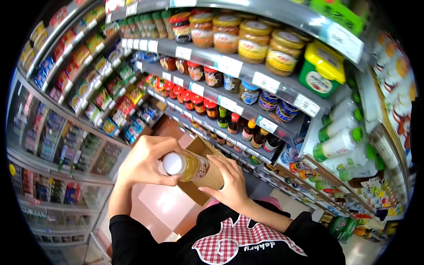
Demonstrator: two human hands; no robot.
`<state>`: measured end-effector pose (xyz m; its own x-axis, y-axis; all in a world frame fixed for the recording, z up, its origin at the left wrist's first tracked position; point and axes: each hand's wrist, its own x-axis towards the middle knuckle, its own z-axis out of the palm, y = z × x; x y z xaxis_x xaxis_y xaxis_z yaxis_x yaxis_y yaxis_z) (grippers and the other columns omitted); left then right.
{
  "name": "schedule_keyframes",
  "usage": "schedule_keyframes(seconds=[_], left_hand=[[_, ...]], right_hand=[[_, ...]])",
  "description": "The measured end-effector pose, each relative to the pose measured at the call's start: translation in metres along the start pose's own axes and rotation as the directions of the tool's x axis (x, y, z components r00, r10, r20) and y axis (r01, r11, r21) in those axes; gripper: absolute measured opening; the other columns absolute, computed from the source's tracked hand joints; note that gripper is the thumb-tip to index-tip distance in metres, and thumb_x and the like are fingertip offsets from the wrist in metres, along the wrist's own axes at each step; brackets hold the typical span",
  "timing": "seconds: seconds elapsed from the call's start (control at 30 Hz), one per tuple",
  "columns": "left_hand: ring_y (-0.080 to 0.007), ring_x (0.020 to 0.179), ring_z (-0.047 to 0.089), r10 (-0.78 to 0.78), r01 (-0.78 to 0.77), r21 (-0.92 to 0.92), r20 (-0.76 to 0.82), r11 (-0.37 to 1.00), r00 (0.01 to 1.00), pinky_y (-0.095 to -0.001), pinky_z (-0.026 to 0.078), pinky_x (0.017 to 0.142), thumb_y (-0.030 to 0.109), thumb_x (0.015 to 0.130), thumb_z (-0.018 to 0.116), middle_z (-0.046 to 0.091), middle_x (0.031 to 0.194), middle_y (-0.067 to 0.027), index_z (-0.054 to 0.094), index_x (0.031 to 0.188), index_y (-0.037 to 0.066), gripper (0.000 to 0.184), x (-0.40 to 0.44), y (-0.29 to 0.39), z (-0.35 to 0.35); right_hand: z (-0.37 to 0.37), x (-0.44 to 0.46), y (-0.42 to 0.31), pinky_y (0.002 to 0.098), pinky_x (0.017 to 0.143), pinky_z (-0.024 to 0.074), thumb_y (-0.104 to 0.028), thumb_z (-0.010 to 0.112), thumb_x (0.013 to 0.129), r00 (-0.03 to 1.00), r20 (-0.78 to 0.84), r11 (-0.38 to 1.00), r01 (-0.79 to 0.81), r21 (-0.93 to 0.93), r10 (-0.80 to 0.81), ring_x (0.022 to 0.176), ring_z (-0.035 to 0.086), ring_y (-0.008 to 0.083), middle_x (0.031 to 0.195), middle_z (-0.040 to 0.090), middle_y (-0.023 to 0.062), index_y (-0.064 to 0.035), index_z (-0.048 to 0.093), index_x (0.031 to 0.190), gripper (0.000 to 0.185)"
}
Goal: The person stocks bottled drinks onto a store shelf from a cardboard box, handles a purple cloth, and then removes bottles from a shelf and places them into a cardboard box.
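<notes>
A clear bottle [190, 166] of pale yellow liquid, with a white cap and a printed label, lies tilted between my two hands, its cap toward the left. My left hand [152, 159] is wrapped round its neck, just below the cap. Against the lower part of the bottle, by the label, my right hand [229, 179] is curved with the thumb on the near side. Under the bottle is an open cardboard box [194, 194], partly hidden by the bottle and my hands.
Ahead, shelves carry jars [254, 39], a green tub with a yellow lid [321, 70] and small sauce bottles [232, 123]. Green-capped bottles [338, 145] stand at right. Packets [101, 97] fill the left shelves above a glass-fronted cabinet [53, 137]. A pinkish floor [154, 203] shows below.
</notes>
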<state>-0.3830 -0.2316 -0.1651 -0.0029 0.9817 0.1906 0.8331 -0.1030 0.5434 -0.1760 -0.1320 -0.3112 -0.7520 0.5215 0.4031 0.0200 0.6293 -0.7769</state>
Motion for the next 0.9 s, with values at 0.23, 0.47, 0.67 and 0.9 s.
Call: schedule_keyframes(seconds=[0.23, 0.47, 0.67, 0.9], left_hand=[[-0.0144, 0.055, 0.058, 0.208, -0.209, 0.002, -0.037, 0.978, 0.977, -0.0253, 0.045, 0.053, 0.028, 0.053, 0.078, 0.062, 0.067, -0.0040, 0.063, 0.075, 0.003, 0.037, 0.056, 0.073, -0.060], [-0.0039, 0.057, 0.051, 0.086, -0.094, -0.101, -0.083, 0.990, 0.993, -0.0211, 0.040, 0.051, 0.019, 0.062, 0.079, 0.056, 0.064, 0.0000, 0.056, 0.072, -0.001, 0.032, 0.105, 0.159, -0.059], [-0.0036, 0.051, 0.048, 0.144, -0.144, -0.049, -0.013, 0.988, 0.990, -0.0217, 0.036, 0.047, 0.019, 0.066, 0.075, 0.055, 0.056, -0.0007, 0.057, 0.067, -0.002, 0.028, 0.153, 0.203, -0.054], [-0.0017, 0.054, 0.055, 0.211, -0.211, -0.045, 0.011, 0.977, 0.977, -0.0176, 0.040, 0.050, 0.020, 0.069, 0.078, 0.059, 0.062, 0.0010, 0.058, 0.071, -0.001, 0.029, 0.176, 0.267, -0.051]], right_hand=[[-0.055, 0.003, -0.047, 0.0484, 0.104, 0.0340, -0.043, 0.085, 0.067, 0.962, -0.248, 0.992, 0.099, -0.076, -0.115, 0.118, 0.053, 0.0314, 0.120, 0.063, 0.0106, -0.0075, 0.057, 0.132, 0.079], [-0.101, 0.003, -0.061, 0.0470, 0.099, 0.0366, -0.044, 0.084, 0.068, 0.885, -0.436, 0.987, 0.153, -0.055, -0.162, 0.104, 0.056, 0.0300, 0.107, 0.062, 0.0114, -0.0043, 0.057, 0.127, 0.076], [-0.139, -0.006, -0.063, 0.0421, 0.095, 0.0398, -0.040, 0.085, 0.068, 0.882, -0.470, 0.984, 0.116, 0.137, -0.039, 0.101, 0.060, 0.0287, 0.110, 0.063, 0.0123, -0.0025, 0.055, 0.128, 0.077], [-0.186, -0.029, -0.080, 0.0410, 0.093, 0.0396, -0.032, 0.086, 0.069, 0.691, -0.698, 0.979, 0.079, -0.187, -0.189, 0.106, 0.059, 0.0285, 0.121, 0.062, 0.0134, -0.0018, 0.053, 0.131, 0.076]])
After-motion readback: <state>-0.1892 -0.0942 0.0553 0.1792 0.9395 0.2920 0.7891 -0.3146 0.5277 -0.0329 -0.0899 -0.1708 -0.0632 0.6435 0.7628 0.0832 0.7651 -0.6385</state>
